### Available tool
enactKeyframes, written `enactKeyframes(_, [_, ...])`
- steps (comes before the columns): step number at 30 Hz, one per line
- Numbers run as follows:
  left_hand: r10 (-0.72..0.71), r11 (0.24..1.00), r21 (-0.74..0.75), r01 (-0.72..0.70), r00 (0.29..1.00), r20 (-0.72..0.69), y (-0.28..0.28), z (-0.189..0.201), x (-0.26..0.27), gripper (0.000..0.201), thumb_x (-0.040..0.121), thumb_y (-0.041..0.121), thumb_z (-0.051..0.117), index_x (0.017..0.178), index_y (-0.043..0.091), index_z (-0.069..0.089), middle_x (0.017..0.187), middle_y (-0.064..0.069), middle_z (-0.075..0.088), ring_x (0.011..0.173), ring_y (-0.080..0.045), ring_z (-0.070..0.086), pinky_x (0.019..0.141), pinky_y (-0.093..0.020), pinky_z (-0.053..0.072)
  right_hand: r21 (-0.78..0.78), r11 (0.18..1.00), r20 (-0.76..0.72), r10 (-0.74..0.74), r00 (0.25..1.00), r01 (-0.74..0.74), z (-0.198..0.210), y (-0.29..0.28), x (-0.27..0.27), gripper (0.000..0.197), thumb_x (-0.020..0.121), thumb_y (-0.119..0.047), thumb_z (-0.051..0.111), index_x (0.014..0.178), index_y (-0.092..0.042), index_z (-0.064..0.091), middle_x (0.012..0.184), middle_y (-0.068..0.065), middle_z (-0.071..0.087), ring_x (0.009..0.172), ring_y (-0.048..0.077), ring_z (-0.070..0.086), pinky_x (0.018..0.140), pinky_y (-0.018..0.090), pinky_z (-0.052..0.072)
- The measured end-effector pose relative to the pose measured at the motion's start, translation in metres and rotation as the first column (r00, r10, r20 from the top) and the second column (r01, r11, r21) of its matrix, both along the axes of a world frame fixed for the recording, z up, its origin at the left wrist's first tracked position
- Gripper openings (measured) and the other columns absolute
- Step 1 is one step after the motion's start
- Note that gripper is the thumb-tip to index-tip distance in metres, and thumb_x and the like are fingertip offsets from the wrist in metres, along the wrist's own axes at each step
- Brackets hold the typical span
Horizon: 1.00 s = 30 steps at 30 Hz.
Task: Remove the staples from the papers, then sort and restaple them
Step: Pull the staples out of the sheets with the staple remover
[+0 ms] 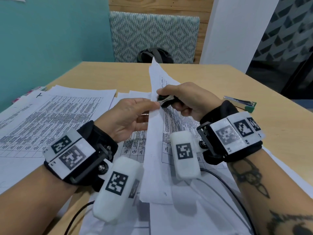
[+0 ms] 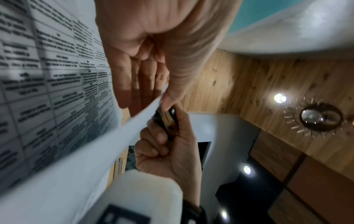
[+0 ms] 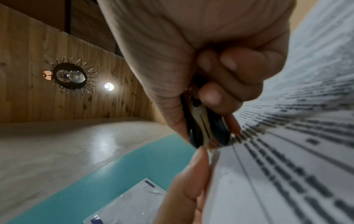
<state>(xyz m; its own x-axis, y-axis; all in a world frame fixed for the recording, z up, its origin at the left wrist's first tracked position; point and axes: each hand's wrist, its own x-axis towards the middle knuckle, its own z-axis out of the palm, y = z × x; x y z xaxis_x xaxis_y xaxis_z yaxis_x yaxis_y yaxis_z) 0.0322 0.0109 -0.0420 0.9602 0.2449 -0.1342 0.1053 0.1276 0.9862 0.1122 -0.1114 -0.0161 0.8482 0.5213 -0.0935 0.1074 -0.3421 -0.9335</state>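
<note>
**Staple removal under way; sorting and restapling yet to come**

The right hand is curling its fingers and thumb round a small black-and-metal staple remover, pressing its tip against the edge of a lifted sheet set. The right wrist view is showing the remover meeting the printed page right at the margin, though the staple itself is too small and blurred to make out, so whether it is already out cannot be told. At about 9 o'clock from that hand, the left hand is pinching the same paper edge between thumb and straightened fingers, steadying it just beside the remover's tip; the left wrist view is showing the thumb on one face and the fingers behind the sheet.

The held set is standing up on edge near the middle of the tabletop, running from 6 towards 12 o'clock, over more printed pages lying flat beneath it. At about 9 to 10 o'clock a spread of loose tabulated sheets is lying on the tabletop. At about 3 o'clock, well apart from both hands, the stapler is resting untouched.

By the look of it, the person is working in the first stage: unstapling is going on, no neat sorted stacks are showing, and restapling is not yet begun.
</note>
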Motion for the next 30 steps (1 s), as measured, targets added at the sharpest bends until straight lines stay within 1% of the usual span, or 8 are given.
enactKeyframes(4, [-0.014, 0.999, 0.034, 0.014, 1.0, 0.004, 0.003, 0.0, -0.001, 0.005, 0.081, 0.009, 0.064, 0.08, 0.007, 0.059, 0.062, 0.001, 0.064, 0.047, -0.005, 0.059, 0.043, -0.016, 0.048, -0.036, 0.999, 0.043, 0.023, 0.999, -0.021, 0.0, 0.001, -0.003, 0.019, 0.083, -0.028, 0.064, 0.08, -0.01, 0.063, 0.075, 0.012, 0.049, 0.036, 0.006, 0.027, 0.034, 0.015, 0.017])
enactKeyframes(6, [-0.006, 0.999, 0.052, 0.006, 1.0, 0.001, 0.002, 0.0, -0.002, 0.009, 0.081, 0.006, 0.064, 0.075, 0.007, 0.057, 0.057, 0.003, 0.064, 0.044, -0.004, 0.058, 0.041, -0.015, 0.046, -0.041, 0.999, 0.114, 0.031, 0.993, -0.026, -0.002, 0.002, -0.005, 0.019, 0.081, -0.026, 0.066, 0.084, -0.008, 0.062, 0.066, 0.011, 0.046, 0.039, 0.009, 0.026, 0.035, 0.015, 0.017])
enactKeyframes(9, [0.01, 0.996, 0.089, -0.01, 1.0, 0.007, 0.002, 0.001, -0.001, 0.017, 0.081, 0.002, 0.064, 0.068, 0.009, 0.055, 0.052, 0.004, 0.063, 0.041, -0.003, 0.057, 0.039, -0.013, 0.044, -0.023, 1.0, 0.248, 0.016, 0.969, -0.011, -0.001, 0.002, -0.01, 0.02, 0.079, -0.021, 0.069, 0.071, -0.005, 0.06, 0.043, -0.002, 0.038, 0.035, 0.007, 0.027, 0.035, 0.016, 0.02])
enactKeyframes(14, [0.059, 0.988, 0.141, -0.061, 0.998, 0.02, 0.001, -0.002, 0.001, 0.01, 0.081, 0.005, 0.064, 0.073, 0.009, 0.061, 0.061, 0.001, 0.066, 0.046, -0.005, 0.059, 0.045, -0.016, 0.05, -0.045, 0.998, 0.36, -0.014, 0.933, 0.033, 0.0, 0.006, -0.014, 0.028, 0.074, -0.021, 0.071, 0.059, -0.008, 0.053, 0.04, -0.008, 0.037, 0.044, 0.012, 0.032, 0.047, 0.026, 0.025])
enactKeyframes(18, [0.088, 0.985, 0.149, -0.087, 0.996, 0.003, -0.002, -0.004, 0.002, 0.015, 0.082, 0.006, 0.062, 0.069, 0.011, 0.057, 0.065, -0.001, 0.064, 0.044, -0.005, 0.056, 0.045, -0.015, 0.048, -0.06, 0.997, 0.35, -0.033, 0.936, 0.057, 0.001, 0.008, -0.016, 0.034, 0.073, -0.022, 0.071, 0.051, -0.014, 0.046, 0.031, -0.011, 0.034, 0.044, 0.012, 0.033, 0.048, 0.026, 0.024])
enactKeyframes(23, [0.155, 0.981, 0.13, -0.146, 0.986, -0.06, 0.005, -0.008, 0.004, 0.023, 0.084, 0.002, 0.058, 0.064, 0.011, 0.052, 0.071, -0.005, 0.059, 0.059, -0.016, 0.056, 0.05, -0.022, 0.048, 0.039, 0.998, 0.311, -0.056, 0.949, 0.046, 0.009, -0.004, -0.015, 0.027, 0.078, -0.017, 0.066, 0.053, -0.009, 0.062, 0.053, 0.004, 0.058, 0.032, 0.003, 0.033, 0.033, 0.013, 0.022])
enactKeyframes(26, [0.092, 0.986, 0.143, -0.081, 0.993, -0.073, 0.005, -0.009, 0.005, 0.02, 0.084, 0.006, 0.061, 0.066, 0.011, 0.054, 0.074, -0.005, 0.06, 0.063, -0.017, 0.056, 0.056, -0.026, 0.048, 0.086, 0.992, 0.296, -0.116, 0.948, 0.094, 0.015, -0.02, -0.01, 0.028, 0.081, -0.012, 0.064, 0.054, -0.006, 0.06, 0.04, -0.005, 0.055, 0.028, 0.001, 0.037, 0.032, 0.008, 0.023])
enactKeyframes(30, [0.094, 0.993, 0.08, -0.086, 0.991, -0.098, 0.006, -0.011, 0.006, 0.017, 0.087, 0.011, 0.061, 0.07, 0.011, 0.055, 0.065, -0.001, 0.064, 0.046, -0.008, 0.061, 0.042, -0.017, 0.049, 0.037, 0.99, 0.254, -0.144, 0.956, 0.139, 0.021, -0.039, 0.004, 0.028, 0.082, -0.018, 0.065, 0.056, -0.009, 0.059, 0.037, -0.009, 0.052, 0.035, 0.005, 0.033, 0.036, 0.013, 0.02])
